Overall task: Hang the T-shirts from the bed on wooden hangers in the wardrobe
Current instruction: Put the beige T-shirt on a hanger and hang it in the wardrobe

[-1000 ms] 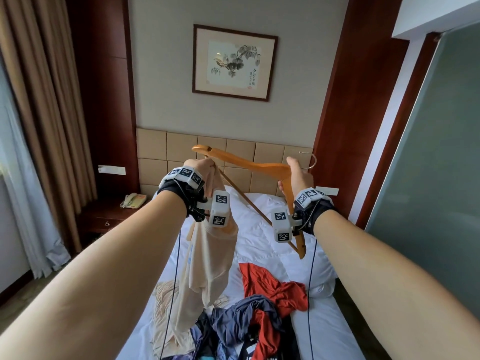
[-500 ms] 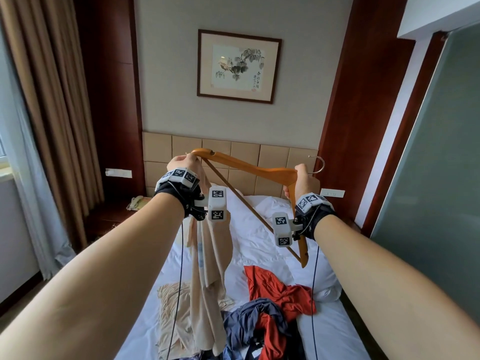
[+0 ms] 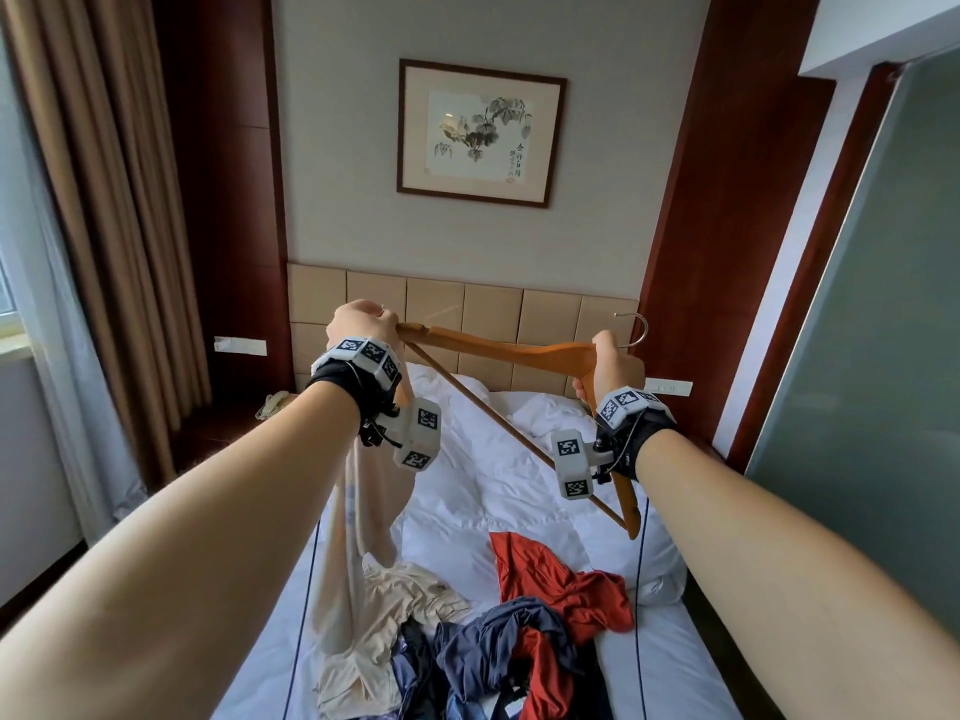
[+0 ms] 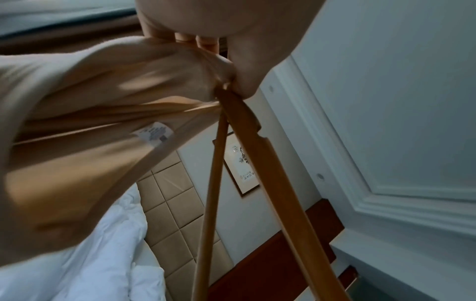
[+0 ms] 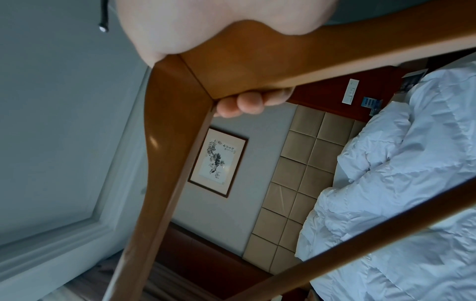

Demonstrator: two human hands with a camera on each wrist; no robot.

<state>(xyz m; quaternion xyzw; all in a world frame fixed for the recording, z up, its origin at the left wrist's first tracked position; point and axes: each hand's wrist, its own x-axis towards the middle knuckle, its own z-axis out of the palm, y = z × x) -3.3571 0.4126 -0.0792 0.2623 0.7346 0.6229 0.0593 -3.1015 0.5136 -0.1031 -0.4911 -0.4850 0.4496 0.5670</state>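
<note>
I hold a wooden hanger (image 3: 511,351) up over the bed, its metal hook (image 3: 636,327) pointing right. My right hand (image 3: 605,366) grips the hanger's (image 5: 231,67) centre near the hook. My left hand (image 3: 361,324) holds a beige T-shirt (image 3: 363,522) bunched at the hanger's left arm tip (image 4: 231,95). In the left wrist view the beige T-shirt (image 4: 90,122) sits against that tip, its white label showing. The shirt hangs down to the bed. Red (image 3: 561,579), navy (image 3: 493,646) and cream (image 3: 410,600) shirts lie piled on the bed (image 3: 493,485).
A padded headboard (image 3: 462,319) and a framed picture (image 3: 480,132) are ahead. Brown curtains (image 3: 104,210) hang at the left above a bedside table with a phone (image 3: 270,405). A frosted glass panel (image 3: 872,304) stands at the right.
Both hands have raised the hanger slightly and levelled it. The beige shirt has lifted with my left hand, now at the hanger's left tip.
</note>
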